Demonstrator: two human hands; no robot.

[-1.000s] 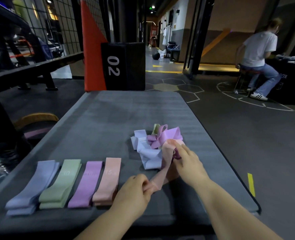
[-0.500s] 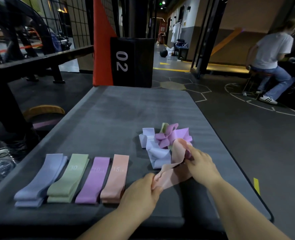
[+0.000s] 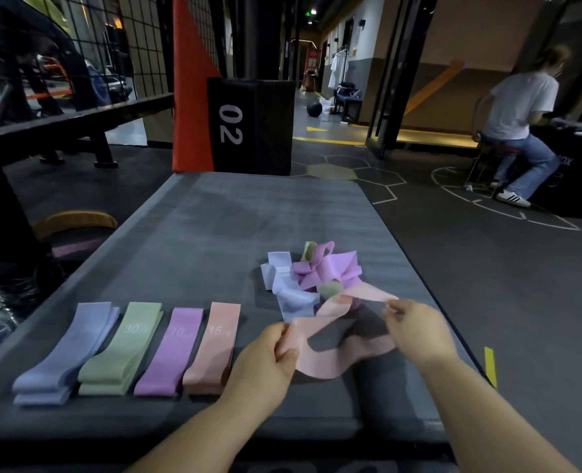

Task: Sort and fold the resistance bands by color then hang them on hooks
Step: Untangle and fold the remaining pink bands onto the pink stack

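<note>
Four folded stacks (image 3: 122,349) lie side by side on the desk (image 3: 197,233), long axes running away from me, the pink stack (image 3: 214,349) rightmost. My left hand (image 3: 265,356) and right hand (image 3: 415,332) each pinch one end of a loose pink band (image 3: 334,356), just my side of the tangled pile (image 3: 316,274). Its length runs left to right, twisted mid-span. I judge I'm spreading it to untwist before folding.

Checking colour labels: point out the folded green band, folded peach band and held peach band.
folded green band (image 3: 123,346), head view, top face middle
folded peach band (image 3: 214,346), head view, top face middle
held peach band (image 3: 323,368), head view, lower loop
</note>
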